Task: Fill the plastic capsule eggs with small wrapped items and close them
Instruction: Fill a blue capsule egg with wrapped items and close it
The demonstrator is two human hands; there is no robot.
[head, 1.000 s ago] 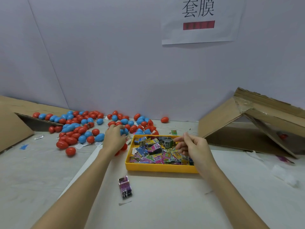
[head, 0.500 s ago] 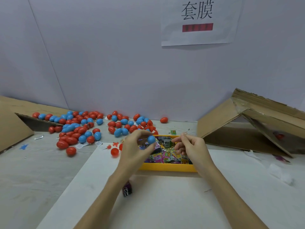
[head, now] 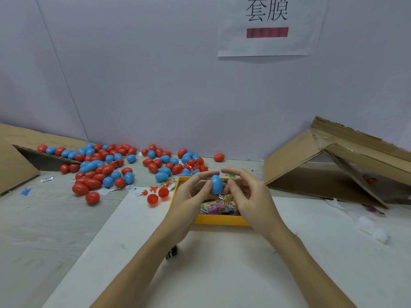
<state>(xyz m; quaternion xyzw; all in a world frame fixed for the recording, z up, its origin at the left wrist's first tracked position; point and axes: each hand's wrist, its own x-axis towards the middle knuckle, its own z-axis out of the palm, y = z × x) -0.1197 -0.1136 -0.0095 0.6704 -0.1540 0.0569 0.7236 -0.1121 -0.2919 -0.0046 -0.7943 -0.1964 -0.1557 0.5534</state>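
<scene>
Blue glossy plastic egg [head: 216,184] sits upright, pointy end up, over the yellow tray [head: 219,219] — my left hand [head: 193,194] pinches it, right hand [head: 245,192] fingertips curl on its other side. Crinkly wrapped items [head: 219,204] mostly hidden behind my hands; can't tell whether right holds one.

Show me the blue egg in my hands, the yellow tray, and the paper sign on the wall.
blue egg [head: 216,185], head view, middle of its shell
yellow tray [head: 219,220], head view, near wall
paper sign [head: 266,25], head view, centre of the sheet
</scene>
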